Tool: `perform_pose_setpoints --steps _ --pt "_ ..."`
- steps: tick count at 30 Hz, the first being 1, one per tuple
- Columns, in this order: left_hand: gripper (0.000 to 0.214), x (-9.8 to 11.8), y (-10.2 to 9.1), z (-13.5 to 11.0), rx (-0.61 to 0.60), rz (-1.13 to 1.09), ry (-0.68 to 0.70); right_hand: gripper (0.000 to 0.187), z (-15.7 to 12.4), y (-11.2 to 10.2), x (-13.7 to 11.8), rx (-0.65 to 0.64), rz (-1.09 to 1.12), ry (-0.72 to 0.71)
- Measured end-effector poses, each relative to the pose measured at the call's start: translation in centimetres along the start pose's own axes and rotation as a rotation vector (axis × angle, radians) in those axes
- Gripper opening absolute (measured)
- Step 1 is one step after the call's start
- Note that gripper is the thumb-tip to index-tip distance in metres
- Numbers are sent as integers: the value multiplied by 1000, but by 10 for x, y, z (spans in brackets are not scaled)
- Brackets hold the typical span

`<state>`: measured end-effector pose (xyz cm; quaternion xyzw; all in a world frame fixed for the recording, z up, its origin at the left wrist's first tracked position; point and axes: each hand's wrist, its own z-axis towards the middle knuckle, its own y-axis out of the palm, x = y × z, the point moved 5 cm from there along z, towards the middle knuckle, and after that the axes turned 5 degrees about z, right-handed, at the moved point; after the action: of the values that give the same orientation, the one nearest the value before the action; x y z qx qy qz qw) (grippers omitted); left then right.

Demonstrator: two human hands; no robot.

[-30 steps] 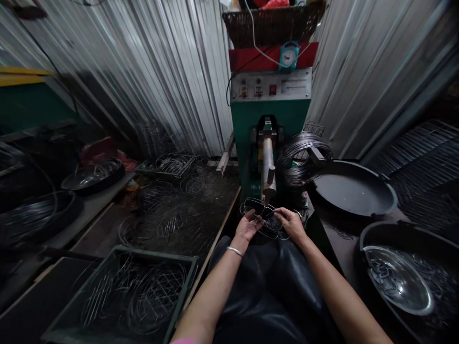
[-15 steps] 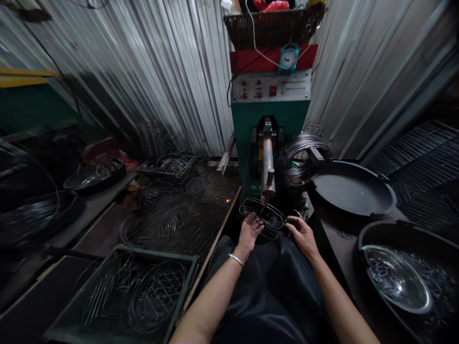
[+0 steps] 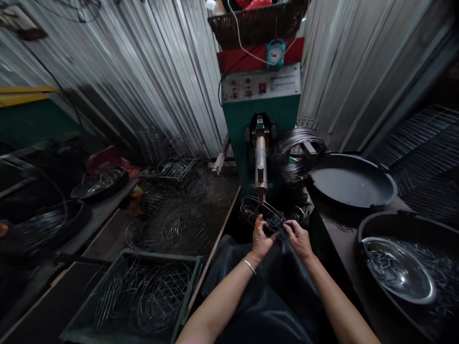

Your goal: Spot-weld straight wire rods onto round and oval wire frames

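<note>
In front of the green spot-welding machine (image 3: 233, 138), a round wire frame (image 3: 269, 206) is held tilted just below the machine's metal electrode arm (image 3: 261, 179). My left hand (image 3: 263, 243), with orange on one finger and a bracelet at the wrist, grips the near left part of the frame. Thumb and fingers of my right hand (image 3: 297, 238) pinch its right end. Exactly where the left fingertips meet the wire is hard to make out in the dark. A dark apron (image 3: 258, 296) covers the lap beneath both hands.
To the left, a green crate (image 3: 195, 267) holds wire grids. A wooden strip (image 3: 215, 253) runs beside my left arm. On the right are a wire coil (image 3: 297, 143), a shallow black pan (image 3: 353, 181), and a larger pan (image 3: 373, 220) with a metal bowl (image 3: 426, 286) of small wire rings.
My left hand has moved right and closed nearer to my right hand. The wire frame stays under the electrode arm. A spark on the left is gone, and the view has shifted slightly.
</note>
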<state>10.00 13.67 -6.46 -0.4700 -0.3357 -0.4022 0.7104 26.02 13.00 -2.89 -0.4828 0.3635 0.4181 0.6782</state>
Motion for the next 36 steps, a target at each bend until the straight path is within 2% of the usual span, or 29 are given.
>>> perform_pose_setpoints --steps 5,8,16,24,28,31,34,36 --pt "71 4 -2 2 -12 -71 -75 27 4 -3 -5 23 -91 -21" --pt "75 5 -5 1 14 -161 -137 28 6 -3 -16 -24 -62 -45" --pt "78 1 -13 10 89 -475 -330 31 22 9 -42 -29 -7 -68" --pt "75 1 -20 29 125 -603 -334 29 48 24 -58 -30 -138 -76" --pt "71 1 -17 29 133 -614 -337 27 53 28 -58 -47 -155 -17" --pt "70 4 -19 28 141 -614 -356 26 52 23 -54 -71 -85 -23" --pt "68 6 -22 27 151 -692 -392 26 44 5 -47 -29 21 -122" --pt "67 5 -25 26 160 -789 -457 27 37 -6 -36 -6 66 -113"
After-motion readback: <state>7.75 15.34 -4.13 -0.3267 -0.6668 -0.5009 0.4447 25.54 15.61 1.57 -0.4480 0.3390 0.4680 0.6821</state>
